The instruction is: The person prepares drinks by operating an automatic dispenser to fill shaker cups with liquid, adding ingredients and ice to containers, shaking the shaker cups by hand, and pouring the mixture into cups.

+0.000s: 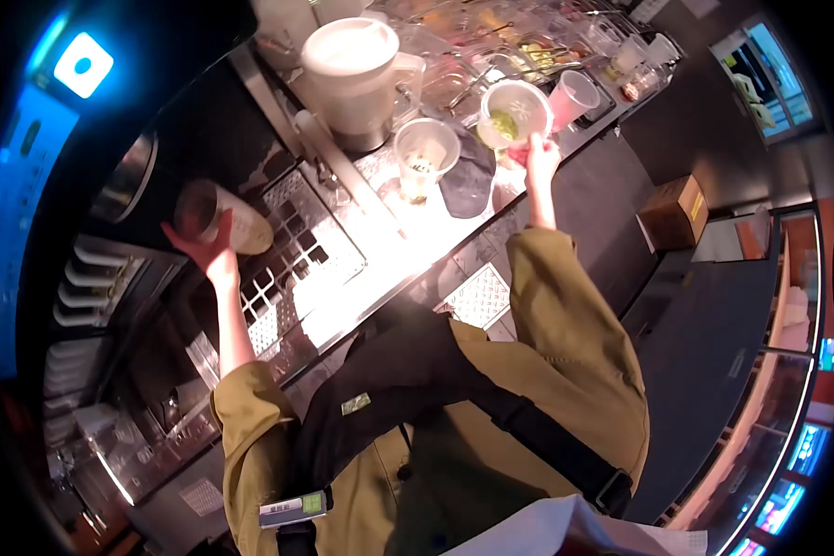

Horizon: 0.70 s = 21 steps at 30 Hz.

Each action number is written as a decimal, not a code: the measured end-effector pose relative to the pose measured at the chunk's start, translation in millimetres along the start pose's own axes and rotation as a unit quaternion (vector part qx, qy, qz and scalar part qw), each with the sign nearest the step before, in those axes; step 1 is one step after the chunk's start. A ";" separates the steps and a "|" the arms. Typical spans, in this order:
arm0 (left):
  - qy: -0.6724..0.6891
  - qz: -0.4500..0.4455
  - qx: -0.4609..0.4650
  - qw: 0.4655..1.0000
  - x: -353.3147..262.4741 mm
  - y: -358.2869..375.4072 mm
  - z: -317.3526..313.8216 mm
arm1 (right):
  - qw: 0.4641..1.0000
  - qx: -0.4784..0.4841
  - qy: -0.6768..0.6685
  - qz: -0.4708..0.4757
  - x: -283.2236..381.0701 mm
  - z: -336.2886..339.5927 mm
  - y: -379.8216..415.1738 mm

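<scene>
Left hand (pixel 215 252) closed around shaker (pixel 221 219) above drain grid (pixel 296 243); right hand (pixel 537 153) gripping cup (pixel 515 113) with green inside, near pitcher (pixel 354 74). Best to keep cup level, grip firm, and shaker well apart from empty cup (pixel 425 153).

Hands on shaker cup (pixel 221 222) and plastic cup (pixel 514 113)

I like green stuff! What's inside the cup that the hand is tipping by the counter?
Inside the tilted cup in the right hand sits a green lump against pale contents. The fingers cover its lower edge, so what lies there stays hidden.
</scene>
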<state>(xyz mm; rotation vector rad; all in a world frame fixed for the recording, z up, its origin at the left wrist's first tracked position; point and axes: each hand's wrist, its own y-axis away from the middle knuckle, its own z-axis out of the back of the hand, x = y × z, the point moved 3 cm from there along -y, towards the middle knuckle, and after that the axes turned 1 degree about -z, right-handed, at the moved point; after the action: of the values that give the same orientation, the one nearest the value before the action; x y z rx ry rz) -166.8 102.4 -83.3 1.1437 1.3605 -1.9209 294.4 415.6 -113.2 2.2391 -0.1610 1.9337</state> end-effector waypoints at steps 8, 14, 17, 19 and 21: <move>-0.032 0.044 -0.007 0.999 -13.6 4.7 -0.7 | 0.992 0.036 -0.031 0.115 -12.3 22.2 37.4; -0.048 0.069 -0.021 0.996 -30.0 5.3 -5.5 | 0.997 0.006 -0.034 0.074 -3.3 34.7 31.6; -0.035 0.045 -0.004 0.998 -7.8 3.4 0.8 | 0.997 -0.003 -0.020 0.072 -2.2 36.1 28.9; -0.018 0.042 -0.006 0.999 -12.2 4.5 -1.1 | 0.998 -0.004 -0.019 0.064 -1.1 37.3 29.6; -0.013 0.044 -0.005 0.999 -14.8 5.2 -2.1 | 0.998 -0.016 -0.045 0.031 6.2 38.4 29.9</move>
<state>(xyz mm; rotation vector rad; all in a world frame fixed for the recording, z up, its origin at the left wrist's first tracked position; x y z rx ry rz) -154.5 101.6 -73.5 1.1512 1.2840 -1.8585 326.6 378.7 -110.5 2.3262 -0.2745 1.8476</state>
